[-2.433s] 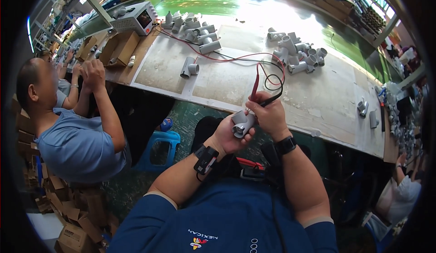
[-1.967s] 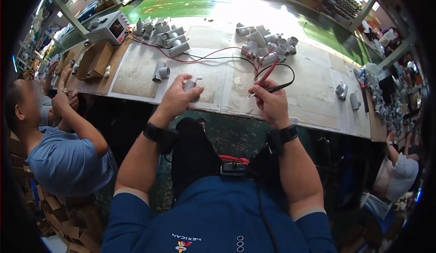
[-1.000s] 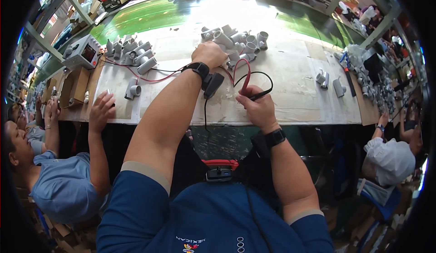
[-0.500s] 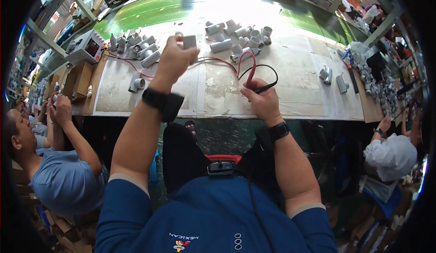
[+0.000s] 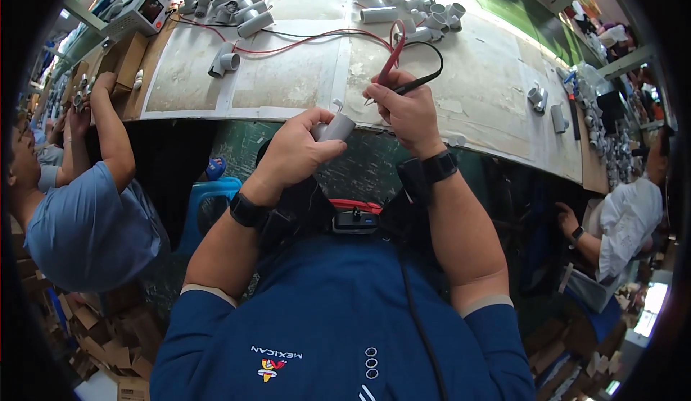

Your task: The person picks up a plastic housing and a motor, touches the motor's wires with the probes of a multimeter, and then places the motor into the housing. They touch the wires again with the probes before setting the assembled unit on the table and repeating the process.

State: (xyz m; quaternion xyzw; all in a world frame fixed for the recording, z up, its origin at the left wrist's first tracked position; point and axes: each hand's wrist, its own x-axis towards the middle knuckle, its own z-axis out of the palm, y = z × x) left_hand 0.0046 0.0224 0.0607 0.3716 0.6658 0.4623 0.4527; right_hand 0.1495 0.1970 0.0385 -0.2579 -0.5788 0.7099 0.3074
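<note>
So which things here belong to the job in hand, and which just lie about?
Likely job:
grey fitting, in left hand
red probe, black probe, in right hand
piled fittings
grey box with screen

Likely just lying about:
blue stool
floor cartons

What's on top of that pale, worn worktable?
Mostly grey plastic tubular fittings and red and black wires. The bare right hand covers part of the tabletop; what lies behind can't be seen.

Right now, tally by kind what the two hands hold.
Grey tubular fitting, left hand: 1
Red pen-shaped probe with a cable, right hand: 1
Black pen-shaped probe with a cable, right hand: 1
Total: 3
</note>
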